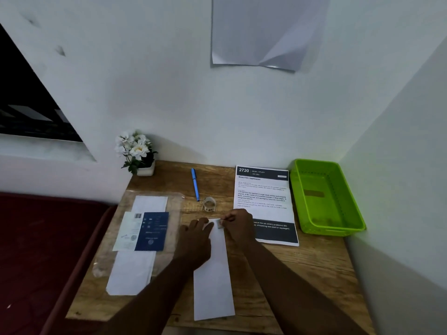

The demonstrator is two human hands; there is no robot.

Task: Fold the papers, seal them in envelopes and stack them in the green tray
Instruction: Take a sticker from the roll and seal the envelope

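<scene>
A long white envelope [214, 281] lies lengthwise on the wooden desk [302, 267], its far end under my hands. My left hand [194, 240] lies flat on the envelope's upper left part, fingers spread. My right hand [238, 224] pinches a small piece of clear tape [219, 223] at the envelope's far end. A roll of clear tape [209, 203] stands just beyond my hands. The green tray [300, 189] sits at the desk's right side with nothing in it. More white envelopes [131, 274] lie in a clear plastic wrapper at the left.
A printed instruction sheet [263, 192] lies between my hands and the tray. A blue pen [195, 183] rests at the back. White flowers in a pot [137, 153] occupy the back left corner. A dark blue label card [151, 230] lies on the envelope pack. Walls close the back and right.
</scene>
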